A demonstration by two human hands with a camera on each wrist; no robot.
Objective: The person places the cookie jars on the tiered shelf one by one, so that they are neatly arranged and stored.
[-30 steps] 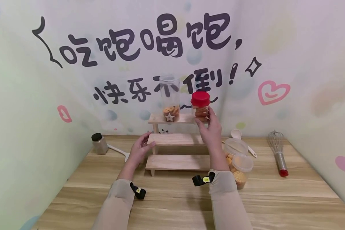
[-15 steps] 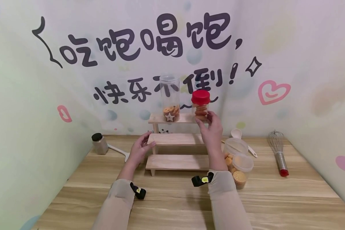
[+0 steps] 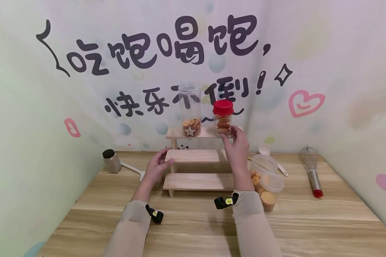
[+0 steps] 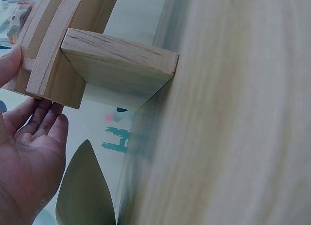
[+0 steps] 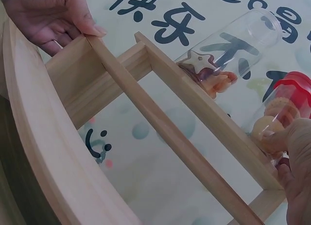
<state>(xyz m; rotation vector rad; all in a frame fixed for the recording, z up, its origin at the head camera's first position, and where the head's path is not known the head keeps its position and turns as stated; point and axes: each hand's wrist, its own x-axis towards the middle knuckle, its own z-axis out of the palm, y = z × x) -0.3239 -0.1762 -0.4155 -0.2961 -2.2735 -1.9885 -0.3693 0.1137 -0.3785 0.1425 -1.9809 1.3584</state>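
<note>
A three-tier wooden shelf stand point(image 3: 197, 155) stands at the back of the table. My left hand point(image 3: 155, 166) holds the left end of its middle tier; in the left wrist view the thumb lies over the board and the fingers point(image 4: 46, 115) are underneath. My right hand point(image 3: 238, 151) grips the lower part of a clear cookie jar point(image 3: 223, 122) with a red lid, upright at the right of the top tier. The right wrist view shows thumb and fingers around the jar's base point(image 5: 265, 132). A tall clear jar point(image 3: 190, 107) of biscuits stands left of it on that tier.
Two clear-lidded tubs of biscuits point(image 3: 268, 200) stand right of the stand, with a white spoon point(image 3: 264, 150) behind them. A whisk point(image 3: 312, 173) lies farther right. At the left are a black-lidded jar point(image 3: 112, 162) and a white-handled utensil point(image 3: 132, 167).
The red-lidded jar has straightened and shifted slightly left over the top tier, and my right fingers sit a little lower on it. My left hand stays on the stand.
</note>
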